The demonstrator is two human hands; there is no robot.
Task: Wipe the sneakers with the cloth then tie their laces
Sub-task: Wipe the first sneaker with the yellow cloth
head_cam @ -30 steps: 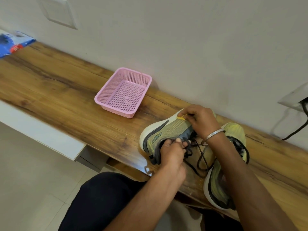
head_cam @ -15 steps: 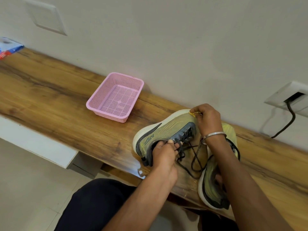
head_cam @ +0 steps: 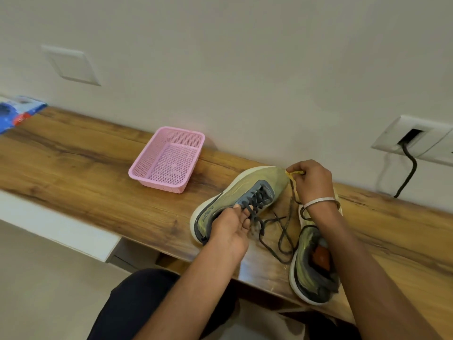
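The left sneaker (head_cam: 241, 197) lay on the wooden tabletop (head_cam: 85, 173), toe toward 1 o'clock, its dark laces (head_cam: 277, 231) loose. The left hand (head_cam: 230, 229) held its collar, fingers curled on the upper laces. At the toe, the right hand (head_cam: 311, 182) pinched a yellow cloth (head_cam: 293, 174). The second sneaker (head_cam: 310, 266) lay at 4 o'clock. A pink basket (head_cam: 169, 159) sat at 10 o'clock.
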